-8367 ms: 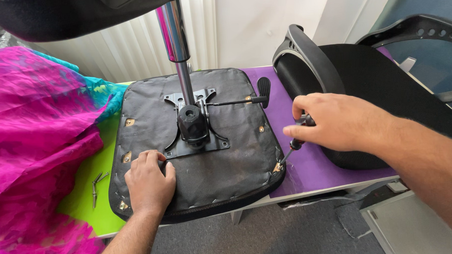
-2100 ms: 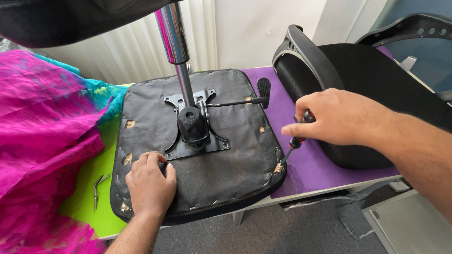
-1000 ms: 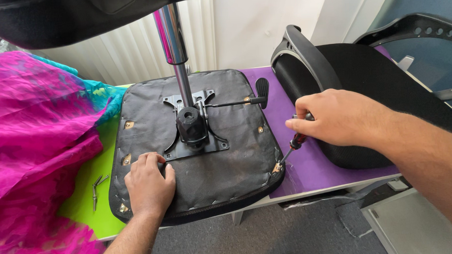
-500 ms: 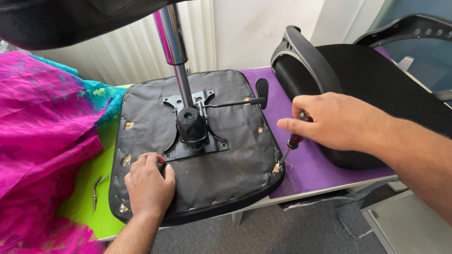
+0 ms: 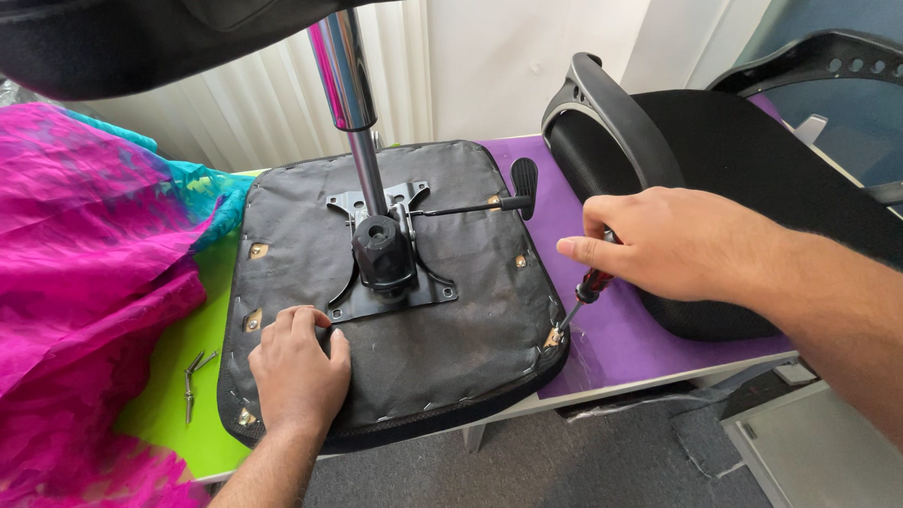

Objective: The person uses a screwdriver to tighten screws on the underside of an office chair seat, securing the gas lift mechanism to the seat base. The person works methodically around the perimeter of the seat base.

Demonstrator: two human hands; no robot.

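An upturned black chair seat (image 5: 454, 334) lies on the table, with a metal plate and black hub (image 5: 381, 251) at its middle and a chrome column (image 5: 345, 77) rising from it. My left hand (image 5: 297, 370) presses flat on the seat's near left part. My right hand (image 5: 671, 241) grips a red-and-black screwdriver (image 5: 585, 294), whose tip touches a brass fitting (image 5: 552, 337) at the seat's near right corner.
A black chair backrest (image 5: 708, 145) lies on the purple table cover (image 5: 625, 343) to the right. A bright pink cloth (image 5: 63, 308) fills the left side. Loose screws (image 5: 194, 378) rest on the green cover. A black lever (image 5: 524, 181) sticks out from the plate.
My right hand has tilted the screwdriver down and brought its tip onto the fitting at the seat's near right corner. My left hand has stayed put on the seat.
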